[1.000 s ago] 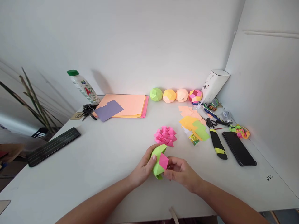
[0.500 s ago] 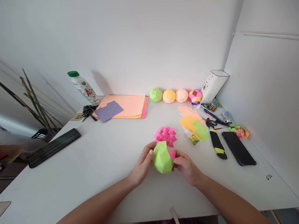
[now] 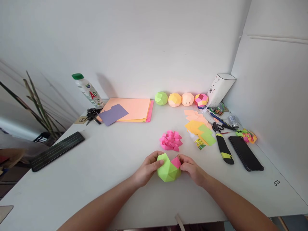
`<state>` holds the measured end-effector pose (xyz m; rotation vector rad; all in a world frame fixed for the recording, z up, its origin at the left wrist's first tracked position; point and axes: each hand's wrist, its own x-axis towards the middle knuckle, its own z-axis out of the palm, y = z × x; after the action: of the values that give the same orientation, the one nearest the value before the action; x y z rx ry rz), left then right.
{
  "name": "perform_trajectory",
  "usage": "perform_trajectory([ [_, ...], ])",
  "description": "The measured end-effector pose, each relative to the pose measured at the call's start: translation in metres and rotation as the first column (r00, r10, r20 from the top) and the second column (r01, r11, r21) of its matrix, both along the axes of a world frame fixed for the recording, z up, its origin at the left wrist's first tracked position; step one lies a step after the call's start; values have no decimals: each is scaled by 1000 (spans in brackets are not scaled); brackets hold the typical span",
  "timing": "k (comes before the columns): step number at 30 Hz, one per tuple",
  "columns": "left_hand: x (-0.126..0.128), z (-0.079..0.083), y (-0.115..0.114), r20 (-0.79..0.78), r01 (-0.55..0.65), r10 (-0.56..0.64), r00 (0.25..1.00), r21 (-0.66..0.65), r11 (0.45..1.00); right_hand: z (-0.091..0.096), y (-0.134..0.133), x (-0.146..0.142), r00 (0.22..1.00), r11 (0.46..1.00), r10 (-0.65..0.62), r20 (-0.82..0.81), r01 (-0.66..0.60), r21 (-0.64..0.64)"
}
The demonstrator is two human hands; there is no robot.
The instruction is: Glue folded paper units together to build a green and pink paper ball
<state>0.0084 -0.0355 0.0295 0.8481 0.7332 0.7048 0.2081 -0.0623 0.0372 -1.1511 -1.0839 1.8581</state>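
A light green faceted paper ball [image 3: 167, 171] is held low over the near middle of the table, with a gap in its upper side. My left hand [image 3: 147, 167] grips its left edge, thumb on the front and fingers behind. At the upper right of the ball is a pink paper piece [image 3: 175, 162]. My right hand [image 3: 192, 167] pinches this piece and the ball's right edge; whether the piece is attached I cannot tell. Just beyond the ball lies a heap of folded pink paper pieces [image 3: 171, 140].
Several finished paper balls [image 3: 174, 99] line the wall. Coloured paper sheets [image 3: 131, 107] lie at back left beside a bottle [image 3: 88, 91]. To the right are paper scraps [image 3: 196, 125], a glue tube [image 3: 199, 143], a cutter [image 3: 224, 149] and a black phone [image 3: 245, 153].
The green ball has tilted and turned, so its gap now faces more toward me. Both hands have shifted slightly with it, keeping their hold.
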Motion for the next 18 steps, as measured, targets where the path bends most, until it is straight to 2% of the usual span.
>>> perform_trajectory([
  [3,-1,2,1,-13,48,-48,999,7,999,2,0,2,998,998,53,17,-52,-18],
  [7,-1,1,1,-32,67,-67,997,11,998,1,1,3,995,992,88,-38,-91,-88],
  [11,-2,-4,1,-33,18,-16,999,62,998,0,1,2,986,983,127,-104,-139,-121],
  [18,-2,-7,2,-29,-36,39,999,109,993,-2,-1,0,980,977,127,-153,-150,-149],
])
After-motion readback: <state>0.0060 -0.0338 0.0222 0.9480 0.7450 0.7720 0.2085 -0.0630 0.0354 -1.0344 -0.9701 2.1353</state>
